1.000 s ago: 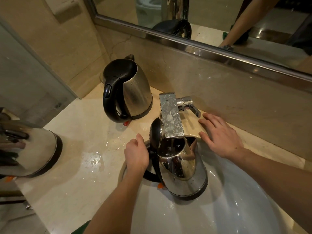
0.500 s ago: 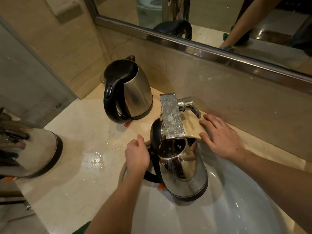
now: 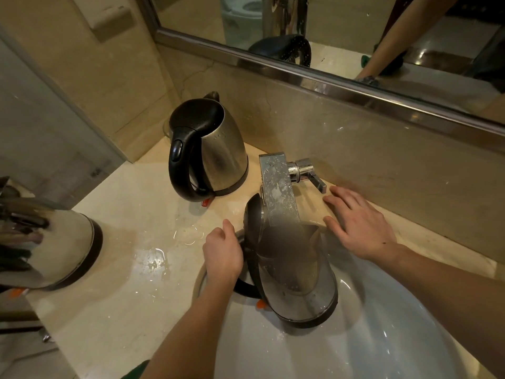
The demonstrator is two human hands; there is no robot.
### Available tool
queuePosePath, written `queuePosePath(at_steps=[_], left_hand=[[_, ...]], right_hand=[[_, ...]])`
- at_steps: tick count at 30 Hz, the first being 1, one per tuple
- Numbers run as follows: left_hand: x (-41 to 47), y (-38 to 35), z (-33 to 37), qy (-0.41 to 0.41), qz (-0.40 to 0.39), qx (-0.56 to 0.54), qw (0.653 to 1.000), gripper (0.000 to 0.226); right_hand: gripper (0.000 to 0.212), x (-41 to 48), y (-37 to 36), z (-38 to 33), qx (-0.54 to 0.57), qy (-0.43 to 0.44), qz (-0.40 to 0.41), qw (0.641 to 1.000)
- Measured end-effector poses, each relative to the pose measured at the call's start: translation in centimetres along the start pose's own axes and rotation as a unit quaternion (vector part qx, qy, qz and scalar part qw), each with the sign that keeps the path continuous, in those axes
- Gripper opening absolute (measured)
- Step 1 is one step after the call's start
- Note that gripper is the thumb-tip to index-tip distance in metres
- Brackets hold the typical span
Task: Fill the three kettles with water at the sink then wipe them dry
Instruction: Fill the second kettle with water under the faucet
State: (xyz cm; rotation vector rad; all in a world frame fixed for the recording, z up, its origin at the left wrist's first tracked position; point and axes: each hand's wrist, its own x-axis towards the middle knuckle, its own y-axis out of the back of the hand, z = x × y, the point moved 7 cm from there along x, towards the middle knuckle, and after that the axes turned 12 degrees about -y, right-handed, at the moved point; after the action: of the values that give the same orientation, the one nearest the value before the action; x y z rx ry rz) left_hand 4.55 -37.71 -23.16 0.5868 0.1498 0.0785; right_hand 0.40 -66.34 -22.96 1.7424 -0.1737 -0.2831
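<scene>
Beige stone counter (image 3: 131, 269) ran wet around the white sink (image 3: 382, 337), under a mirror (image 3: 355, 31); your left hand (image 3: 222, 251) was clenched on the black handle of the steel kettle in the sink (image 3: 303, 294), lid tipped open, mouth beneath the faucet (image 3: 278, 187); your right hand (image 3: 358, 225) lay flat, fingers spread, on the ledge just beside the faucet lever (image 3: 314, 177); a lidded kettle (image 3: 210, 149) stood behind; a third kettle (image 3: 52, 247) sat far left.

No text, label, brand or number can be read on anything in view.
</scene>
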Motion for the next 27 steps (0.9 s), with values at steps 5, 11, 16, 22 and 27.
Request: queuePosePath(at_steps=[5,11,16,22,27], left_hand=[[-0.02,0.04,0.08,-0.002,0.0,0.002,1.0,0.049],[-0.09,0.09,0.26,-0.004,-0.001,0.002,1.0,0.048],[0.03,0.01,0.04,-0.003,-0.005,0.003,1.0,0.049],[0.05,-0.01,0.05,-0.004,-0.004,0.003,1.0,0.049],[-0.12,0.1,0.25,-0.002,-0.002,0.0,1.0,0.049]], right_hand=[[0.066,0.09,-0.14,0.05,-0.001,-0.001,-0.003,1.0],[0.065,0.1,-0.17,0.03,-0.004,0.001,-0.001,1.0],[0.065,0.09,-0.12,0.03,-0.006,-0.001,-0.001,1.0],[0.066,0.08,-0.13,0.02,-0.002,0.002,0.002,1.0],[0.064,0.04,-0.17,0.07,0.003,0.003,0.006,1.0]])
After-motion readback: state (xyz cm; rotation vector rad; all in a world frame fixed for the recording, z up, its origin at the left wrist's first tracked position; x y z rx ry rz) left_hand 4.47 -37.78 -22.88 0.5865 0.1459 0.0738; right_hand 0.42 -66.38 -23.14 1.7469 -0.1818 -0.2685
